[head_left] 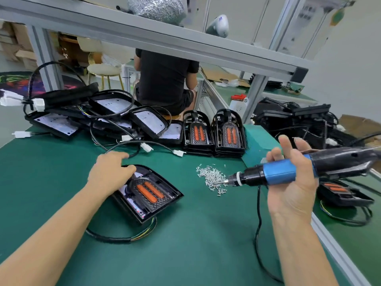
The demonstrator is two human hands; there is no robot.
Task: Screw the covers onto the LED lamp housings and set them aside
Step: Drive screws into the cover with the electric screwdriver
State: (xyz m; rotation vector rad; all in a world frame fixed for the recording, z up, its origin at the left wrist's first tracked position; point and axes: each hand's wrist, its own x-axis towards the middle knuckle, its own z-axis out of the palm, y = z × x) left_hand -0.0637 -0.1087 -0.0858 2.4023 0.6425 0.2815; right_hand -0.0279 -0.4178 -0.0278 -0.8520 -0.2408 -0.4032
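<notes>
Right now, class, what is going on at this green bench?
A person is assembling LED lamps. The left hand rests on a lamp housing with its cover laid in place on the green mat. The right hand holds an electric screwdriver, its tip dipped into a pile of loose screws. Open housings and spare covers wait behind.

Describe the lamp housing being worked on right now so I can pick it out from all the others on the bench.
On the green bench mat, look near the front, left of the loose screw pile. The lamp housing lies flat there alone under the left hand. Unlike the stacked covers and the piled housings behind, it already has its orange-striped cover seated.
</notes>
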